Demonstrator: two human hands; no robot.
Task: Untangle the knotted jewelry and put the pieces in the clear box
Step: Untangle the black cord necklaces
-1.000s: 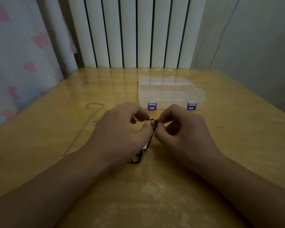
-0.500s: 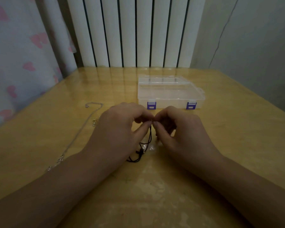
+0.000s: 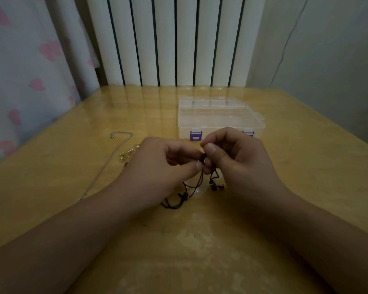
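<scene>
Both hands meet over the middle of the wooden table. My left hand and my right hand pinch the same knot of a dark cord bracelet between thumb and fingers. Its loops and small beads hang down and trail on the table below my fingers. The clear box, lid shut with purple latches, sits just beyond my right hand. A thin silver chain lies on the table to the left, with a cluster of small gold-coloured pieces beside it, partly hidden by my left hand.
A white ribbed radiator stands behind the table's far edge. A curtain with pink hearts hangs at the left, and a grey wall is at the right.
My right hand has lifted and shifted right, drawing the cord apart so more of its loops and beads show below the fingers. My left hand stays nearly in place.
</scene>
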